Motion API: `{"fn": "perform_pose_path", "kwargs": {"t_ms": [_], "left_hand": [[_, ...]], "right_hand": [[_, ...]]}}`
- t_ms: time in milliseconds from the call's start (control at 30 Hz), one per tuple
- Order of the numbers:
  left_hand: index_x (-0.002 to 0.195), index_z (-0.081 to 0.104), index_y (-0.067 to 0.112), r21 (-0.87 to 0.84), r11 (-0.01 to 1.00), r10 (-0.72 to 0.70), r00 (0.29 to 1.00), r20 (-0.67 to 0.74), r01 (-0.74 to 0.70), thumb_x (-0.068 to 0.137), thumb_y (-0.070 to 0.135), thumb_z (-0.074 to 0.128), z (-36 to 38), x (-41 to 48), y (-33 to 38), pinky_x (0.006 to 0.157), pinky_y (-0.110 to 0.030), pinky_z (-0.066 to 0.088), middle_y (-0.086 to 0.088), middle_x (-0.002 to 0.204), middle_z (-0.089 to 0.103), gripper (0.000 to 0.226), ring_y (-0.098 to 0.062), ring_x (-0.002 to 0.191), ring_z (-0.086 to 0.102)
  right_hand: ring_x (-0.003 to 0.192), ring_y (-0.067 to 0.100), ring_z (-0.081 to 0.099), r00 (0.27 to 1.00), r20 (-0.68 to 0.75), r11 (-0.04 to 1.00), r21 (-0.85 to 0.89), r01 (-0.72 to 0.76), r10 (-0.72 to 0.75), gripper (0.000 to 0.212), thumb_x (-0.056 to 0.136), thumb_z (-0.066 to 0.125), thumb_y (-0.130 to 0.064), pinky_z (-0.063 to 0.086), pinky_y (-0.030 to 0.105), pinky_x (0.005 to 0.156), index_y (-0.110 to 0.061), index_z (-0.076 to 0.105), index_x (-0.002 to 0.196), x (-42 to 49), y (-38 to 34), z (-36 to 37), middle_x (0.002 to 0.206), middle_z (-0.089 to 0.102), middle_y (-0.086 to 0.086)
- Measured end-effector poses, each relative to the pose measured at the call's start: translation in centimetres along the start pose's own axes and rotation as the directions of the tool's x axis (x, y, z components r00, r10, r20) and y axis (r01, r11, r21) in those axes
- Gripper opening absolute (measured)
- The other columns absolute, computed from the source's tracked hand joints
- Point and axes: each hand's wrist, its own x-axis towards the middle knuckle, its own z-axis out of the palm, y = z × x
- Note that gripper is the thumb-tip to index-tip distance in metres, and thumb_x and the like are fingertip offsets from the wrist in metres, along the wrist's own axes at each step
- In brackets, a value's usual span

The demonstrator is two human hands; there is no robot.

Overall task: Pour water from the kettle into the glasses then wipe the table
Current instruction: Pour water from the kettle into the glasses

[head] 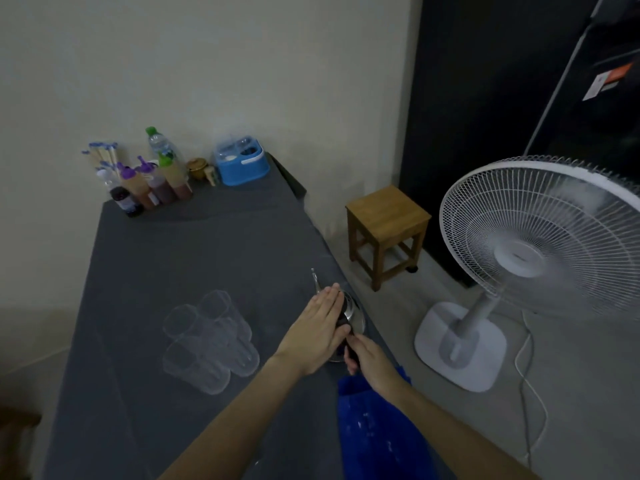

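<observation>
Our left hand (317,327) lies flat on the shiny round metal kettle (349,315) while our right hand (369,358) grips its dark handle, and a shaky tip could spill past the clear plastic glasses (211,337) just left of our hands.

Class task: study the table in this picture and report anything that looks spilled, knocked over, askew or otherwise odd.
Nothing looks spilled or knocked over. The four clear glasses stand upright together on the grey tablecloth. The kettle sits close to the table's right edge, with the left hand flat over its lid and the right hand at its handle. The cloth shows only faint creases.
</observation>
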Motion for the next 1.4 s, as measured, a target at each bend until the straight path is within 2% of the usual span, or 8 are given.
{"fn": "perform_pose_path", "kwargs": {"t_ms": [200,367,533,700,800,1000,1167,1400], "left_hand": [[0.151,0.005,0.007,0.027,0.999,0.023,1.0,-0.009,-0.023,0.095,0.053,-0.003,1.3,0.6,0.4,0.116,-0.032,-0.013,-0.006,0.157,-0.005,0.073,-0.019,0.147,-0.004],[0.15,0.004,0.007,0.027,0.999,-0.026,0.999,-0.033,0.027,0.09,0.054,-0.016,1.5,1.1,0.2,0.116,-0.035,-0.013,-0.009,0.16,0.001,0.079,-0.02,0.147,-0.003],[0.151,0.004,0.008,0.026,0.998,-0.047,0.998,-0.048,0.049,0.096,0.042,0.004,0.8,1.1,-0.5,0.115,-0.034,-0.014,-0.007,0.16,0.0,0.065,-0.019,0.148,-0.001],[0.151,0.0,0.009,0.026,0.997,-0.076,0.997,-0.032,0.076,0.103,0.036,0.013,0.3,1.2,-1.1,0.117,-0.027,-0.011,-0.005,0.161,-0.004,0.057,-0.017,0.148,-0.006],[0.152,0.001,0.009,0.043,0.996,-0.074,0.997,-0.031,0.075,0.102,0.037,0.011,-0.2,1.0,-1.6,0.118,-0.028,-0.009,-0.006,0.161,-0.002,0.058,-0.016,0.148,-0.005],[0.152,0.005,0.007,0.027,0.996,-0.079,0.986,-0.147,0.084,0.1,0.038,0.01,-2.3,-0.8,-1.6,0.119,-0.03,-0.008,-0.008,0.161,0.002,0.061,-0.018,0.148,-0.003],[0.152,0.01,0.009,-0.018,0.997,-0.08,0.968,-0.239,0.078,0.102,0.04,0.013,-4.5,-3.2,-2.2,0.119,-0.031,-0.006,-0.007,0.16,0.006,0.059,-0.017,0.148,0.0],[0.151,0.012,0.007,-0.091,0.99,-0.135,0.933,-0.334,0.111,0.104,0.036,0.021,-5.8,-7.1,-2.3,0.12,-0.03,-0.003,-0.008,0.16,0.008,0.057,-0.017,0.148,0.002]], "right_hand": [[0.05,0.01,0.043,0.946,-0.304,0.983,0.173,-0.06,0.111,0.035,0.094,0.041,-0.008,0.035,0.02,0.047,-0.012,0.049,0.06,1.4,-0.6,-1.2,0.054,0.049,0.003],[0.058,0.021,0.043,0.897,-0.441,0.997,0.078,-0.003,0.037,0.026,0.087,0.043,-0.015,0.035,0.035,0.06,-0.013,0.048,0.061,2.5,-0.7,-1.0,0.059,0.046,0.008],[0.057,0.015,0.044,0.894,-0.448,0.998,-0.062,-0.006,-0.022,0.036,0.096,0.039,-0.005,0.036,0.015,0.05,-0.013,0.05,0.063,2.9,-1.6,-1.0,0.058,0.047,0.0],[0.063,0.02,0.048,0.887,-0.462,1.0,0.017,0.015,-0.005,0.03,0.096,0.037,-0.008,0.037,0.029,0.055,0.0,0.059,0.076,2.5,-3.3,0.0,0.067,0.052,0.011],[0.062,0.021,0.046,0.867,-0.498,0.998,0.047,0.053,-0.023,0.032,0.094,0.037,-0.009,0.035,0.033,0.055,-0.003,0.057,0.07,1.9,-4.3,0.5,0.064,0.051,0.011],[0.062,0.019,0.052,0.882,-0.461,0.994,-0.003,0.106,-0.096,0.032,0.096,0.042,-0.015,0.039,0.024,0.05,-0.004,0.061,0.072,0.5,-7.2,1.4,0.066,0.058,0.009],[0.055,0.016,0.048,0.884,-0.392,0.966,-0.122,0.227,-0.256,0.033,0.094,0.047,-0.013,0.035,0.027,0.051,-0.012,0.056,0.062,-0.8,-9.5,2.2,0.057,0.052,0.004],[0.051,0.014,0.045,0.894,-0.294,0.934,-0.224,0.278,-0.337,0.038,0.092,0.048,-0.014,0.032,0.03,0.052,-0.014,0.051,0.054,-2.2,-11.6,3.8,0.052,0.049,0.001]]}}
